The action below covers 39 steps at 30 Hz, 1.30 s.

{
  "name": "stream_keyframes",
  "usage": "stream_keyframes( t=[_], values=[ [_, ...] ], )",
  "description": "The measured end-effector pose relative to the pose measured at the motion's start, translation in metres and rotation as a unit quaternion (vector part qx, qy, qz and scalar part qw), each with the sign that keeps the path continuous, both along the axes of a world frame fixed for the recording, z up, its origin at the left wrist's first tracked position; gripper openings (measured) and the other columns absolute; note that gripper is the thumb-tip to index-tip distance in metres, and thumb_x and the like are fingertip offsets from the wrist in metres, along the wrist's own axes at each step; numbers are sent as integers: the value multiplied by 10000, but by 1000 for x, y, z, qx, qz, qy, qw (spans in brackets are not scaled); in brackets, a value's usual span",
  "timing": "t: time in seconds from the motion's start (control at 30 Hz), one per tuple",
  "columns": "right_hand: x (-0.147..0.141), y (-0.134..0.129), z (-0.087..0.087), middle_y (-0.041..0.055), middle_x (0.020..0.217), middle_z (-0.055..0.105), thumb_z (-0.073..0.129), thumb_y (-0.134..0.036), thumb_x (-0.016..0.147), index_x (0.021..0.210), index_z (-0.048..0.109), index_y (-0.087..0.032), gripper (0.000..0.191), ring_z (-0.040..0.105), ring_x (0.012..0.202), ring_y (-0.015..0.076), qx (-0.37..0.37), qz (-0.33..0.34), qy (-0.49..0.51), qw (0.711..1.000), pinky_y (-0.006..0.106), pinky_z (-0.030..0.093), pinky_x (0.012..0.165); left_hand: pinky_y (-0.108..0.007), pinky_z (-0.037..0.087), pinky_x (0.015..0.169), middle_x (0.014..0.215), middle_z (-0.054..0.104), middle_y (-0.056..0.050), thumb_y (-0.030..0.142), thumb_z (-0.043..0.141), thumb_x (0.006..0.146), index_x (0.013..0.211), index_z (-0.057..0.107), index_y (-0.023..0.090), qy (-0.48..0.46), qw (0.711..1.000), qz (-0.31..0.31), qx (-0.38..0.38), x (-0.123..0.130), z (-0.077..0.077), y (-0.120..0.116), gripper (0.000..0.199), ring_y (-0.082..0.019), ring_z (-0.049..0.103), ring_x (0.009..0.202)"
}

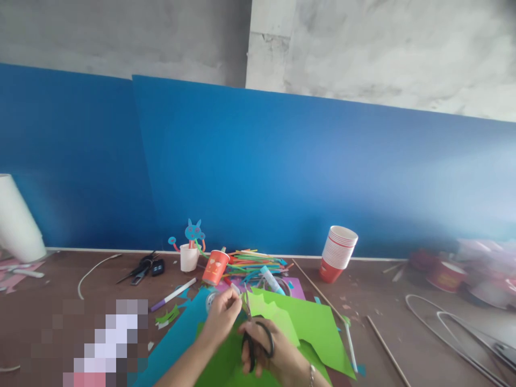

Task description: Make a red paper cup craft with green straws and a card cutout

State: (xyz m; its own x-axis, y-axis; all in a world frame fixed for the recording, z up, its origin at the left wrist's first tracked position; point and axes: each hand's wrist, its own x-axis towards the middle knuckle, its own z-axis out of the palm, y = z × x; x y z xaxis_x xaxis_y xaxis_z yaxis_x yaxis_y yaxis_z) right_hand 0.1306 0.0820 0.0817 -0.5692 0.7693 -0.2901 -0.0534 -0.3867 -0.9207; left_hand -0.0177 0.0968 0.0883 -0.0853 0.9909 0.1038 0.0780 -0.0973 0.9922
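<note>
My right hand (282,349) has its fingers through the black handles of a pair of scissors (248,309), whose blades point away from me. Close by on the left, my left hand (221,317) is closed in a pinch; whatever lies between its fingertips is too small or hidden to name. Both hands are over green paper (314,322), which has jagged cut edges near the scissors. Blue paper (169,349) lies under the left forearm. Behind the hands are a glue stick (272,280) and a roll of tape (210,301), partly covered by the left hand.
A white cup with a blue paper figure (189,258), a tilted red paper cup (216,267) and a pile of coloured sticks (258,262) stand behind. Stacked paper cups (338,252) are at right. A marker (173,294), keys (149,267) and thin rods (387,349) lie around.
</note>
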Motion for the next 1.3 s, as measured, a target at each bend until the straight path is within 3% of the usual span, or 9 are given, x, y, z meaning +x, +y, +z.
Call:
stream_keyframes(
  t=[0.17,0.3,0.43,0.53,0.8,1.03,1.3],
  values=[
    [3,-2,7,14,566,693,684,-570,718,808,598,-195,395,639,465,130,10,19,10,1000,166,397,382,-249,279,525,507,365,62,281,552,677,522,450,228,-16,1000,4,-1,1,1,0,193,-126,349,508],
    [9,5,4,18,532,678,695,-531,728,809,620,-148,399,624,415,120,-3,35,15,999,148,363,332,-257,271,519,472,352,61,277,558,645,492,433,233,-48,998,-7,-28,0,0,1,202,-123,341,491],
    [18,14,2,57,551,680,707,-538,702,856,651,-64,502,648,421,145,-52,75,41,995,145,327,285,-250,314,517,514,516,29,271,506,694,560,467,227,-66,991,-48,-103,-1,-4,1,146,-134,448,505],
    [18,16,2,51,517,669,727,-540,673,830,637,-64,509,615,372,137,-28,62,3,998,149,334,273,-234,309,492,551,580,22,266,464,730,600,455,222,-54,987,-56,-138,-1,-7,2,137,-122,466,489],
    [2,9,-5,7,466,630,699,-602,660,794,591,-113,518,547,338,96,37,11,-54,998,141,327,286,-208,187,422,420,437,88,279,456,693,582,412,226,-34,986,-56,-153,-1,-9,6,130,-69,286,358],
    [-3,9,-12,-6,462,613,673,-632,669,822,587,-117,544,548,344,94,58,-1,-27,998,137,329,292,-218,201,414,445,535,67,333,471,691,613,434,235,-30,988,-76,-133,-1,-18,7,131,-80,338,346],
    [-6,9,-20,-30,455,596,682,-656,632,787,544,-142,554,533,331,88,60,-30,-50,996,136,327,275,-214,218,442,399,400,91,360,538,653,595,418,227,-70,989,-62,-116,0,-20,7,188,-73,295,380]
  ],
)
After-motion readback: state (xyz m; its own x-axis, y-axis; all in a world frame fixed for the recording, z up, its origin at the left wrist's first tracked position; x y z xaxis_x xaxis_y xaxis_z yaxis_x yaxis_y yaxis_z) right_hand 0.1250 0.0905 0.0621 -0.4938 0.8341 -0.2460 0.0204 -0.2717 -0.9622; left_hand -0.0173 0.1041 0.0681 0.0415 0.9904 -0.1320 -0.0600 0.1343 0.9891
